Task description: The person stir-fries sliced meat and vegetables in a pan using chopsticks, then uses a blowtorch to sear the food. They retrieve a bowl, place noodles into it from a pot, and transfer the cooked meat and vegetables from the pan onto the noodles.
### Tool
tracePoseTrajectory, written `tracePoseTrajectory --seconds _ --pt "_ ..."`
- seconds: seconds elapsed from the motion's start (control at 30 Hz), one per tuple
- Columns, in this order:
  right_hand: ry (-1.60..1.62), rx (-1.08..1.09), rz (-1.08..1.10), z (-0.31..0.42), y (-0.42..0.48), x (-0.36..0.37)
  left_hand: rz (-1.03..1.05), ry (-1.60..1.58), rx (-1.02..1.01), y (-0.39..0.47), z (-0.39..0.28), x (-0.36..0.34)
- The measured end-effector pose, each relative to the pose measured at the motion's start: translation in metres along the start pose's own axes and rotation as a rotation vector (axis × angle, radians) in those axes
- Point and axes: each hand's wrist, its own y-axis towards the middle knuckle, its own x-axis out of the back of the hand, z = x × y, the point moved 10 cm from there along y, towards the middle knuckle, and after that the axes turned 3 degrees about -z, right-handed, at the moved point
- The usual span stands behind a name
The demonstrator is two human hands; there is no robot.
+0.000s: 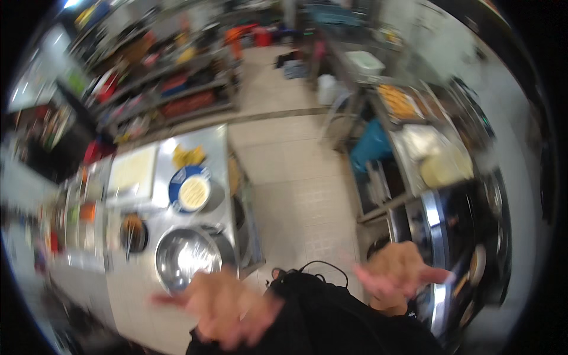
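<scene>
My left hand (230,306) is blurred by motion, with fingers partly spread and nothing visible in it. Just beyond it, a shiny steel mixing bowl (171,242) sits on the metal worktable (217,142). Also blurred, my right hand (395,275) is held up in front of a black cooking range (461,222), its outer digits spread apart and no object seen in it. Farther along the worktable, a round container of cream-coloured food (194,193) overlaps a blue-and-white plate (176,181). A crumpled yellow cloth (188,156) lies behind the plate.
A white cutting board (133,171) and a dark pot (141,239) with a utensil share the left table. Along the right, a counter holds a tray of orange-yellow food (397,102) and a pale yellow tub (446,168). A tiled aisle (288,186) runs between them towards cluttered shelves (191,95).
</scene>
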Motion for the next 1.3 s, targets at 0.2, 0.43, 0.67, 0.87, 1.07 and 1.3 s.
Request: tracePoseTrajectory --seconds 0.2,0.43,0.67,0.87,1.07,1.3 --pt "0.16 0.069 0.478 0.045 -0.047 -0.129 -0.175 -0.539 0.178 0.047 0.127 -0.021" --pt "-0.434 0.181 -0.617 0.115 -0.341 -0.077 -0.03 -0.557 0.346 0.072 0.237 -0.078" --pt "-0.726 0.381 -2.01 0.169 -0.691 -0.115 -0.316 -0.621 0.872 0.02 0.427 -0.165" --pt "-1.533 0.578 -2.539 0.327 -0.807 -0.172 0.084 -0.872 0.756 0.042 0.446 -0.189" --pt "-1.545 -0.557 -2.669 0.415 -0.815 -0.103 0.018 -0.278 1.004 0.009 0.482 -0.183" --pt "-1.045 -0.274 -2.186 0.394 -0.81 -0.051 -0.407 0.214 1.387 -0.14 0.493 -0.066"
